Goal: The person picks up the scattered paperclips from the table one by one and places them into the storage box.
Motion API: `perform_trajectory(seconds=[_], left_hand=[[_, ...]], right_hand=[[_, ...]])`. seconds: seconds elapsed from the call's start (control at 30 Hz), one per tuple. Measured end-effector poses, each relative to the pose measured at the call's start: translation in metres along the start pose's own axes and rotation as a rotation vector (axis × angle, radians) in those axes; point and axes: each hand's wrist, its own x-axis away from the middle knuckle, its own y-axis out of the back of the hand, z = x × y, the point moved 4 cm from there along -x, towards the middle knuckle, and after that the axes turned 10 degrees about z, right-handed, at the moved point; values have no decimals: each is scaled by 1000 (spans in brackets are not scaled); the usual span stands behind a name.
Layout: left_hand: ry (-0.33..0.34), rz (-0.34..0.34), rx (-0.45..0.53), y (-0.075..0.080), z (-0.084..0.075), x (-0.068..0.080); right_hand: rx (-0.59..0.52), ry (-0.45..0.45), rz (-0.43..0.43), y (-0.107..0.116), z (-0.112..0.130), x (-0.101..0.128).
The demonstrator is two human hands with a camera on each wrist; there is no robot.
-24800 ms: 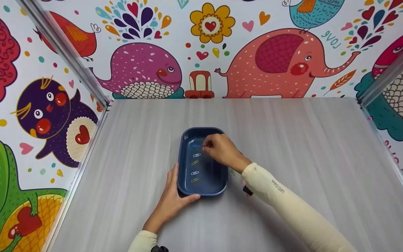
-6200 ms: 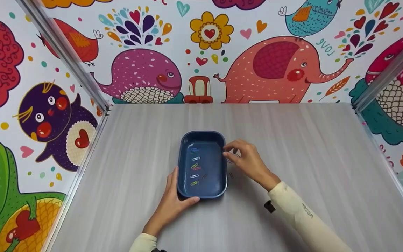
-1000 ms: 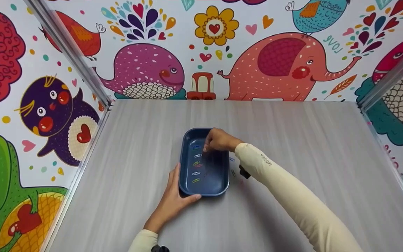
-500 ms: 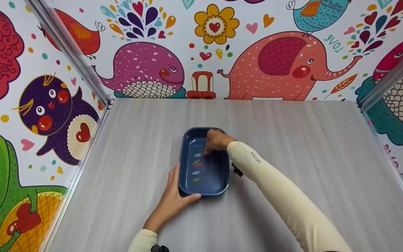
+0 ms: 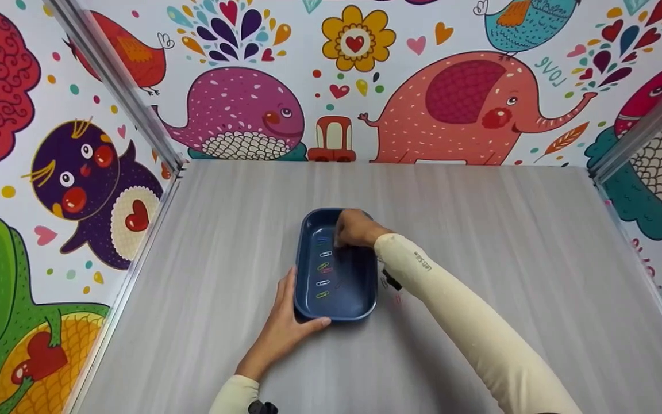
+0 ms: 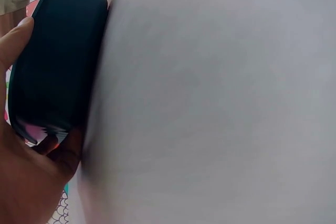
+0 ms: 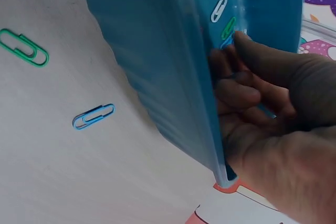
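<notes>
The left hand (image 5: 285, 330) rests on the surface (image 5: 480, 230) at the near left corner of the blue tray (image 5: 365, 287), thumb along the near rim and fingers up the left wall; in the left wrist view the palm (image 6: 26, 182) wraps the tray's dark outer wall (image 6: 58, 61), so this grip is closed lightly on the tray and steadies it. If that hold loosens, a push from the other hand can probably slide the tray across the smooth surface and disturb the row inside. The tray stands near the middle of the surface, a shallow rounded rectangle with a glossy floor. Along its left side lies a column of paper clips (image 5: 323, 267), blue at the far end, then white, green with a red one touching it, white, and yellow-green nearest the person. The right hand (image 5: 357, 229) reaches over the far right rim into the tray, fingers curled downward; in the right wrist view the fingertips (image 7: 247, 43) touch the floor beside a green clip (image 7: 228, 28), and whether they pinch a clip cannot be told. A clip released from too high may bounce or land askew on its neighbours. On the surface just right of the tray lie two loose clips, one blue (image 7: 93, 116) and one green (image 7: 24, 48); the sleeve (image 5: 480, 339) passing above them could sweep them away.
</notes>
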Motion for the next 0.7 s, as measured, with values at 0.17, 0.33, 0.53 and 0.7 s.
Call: perform_trajectory(seconds=[0.17,0.33,0.53,0.7], left_hand=[[2,5,0,0,0,0],[7,11,3,0,1,1],[11,11,4,-1,2,0],[10,10,6,-1,1,0]], right_hand=[[-135,127,-12,4,1,6],[-200,225,-46,6,-4,15],[-154,309,-145,5,-16,38],[-65,378,-301,3,-30,64]])
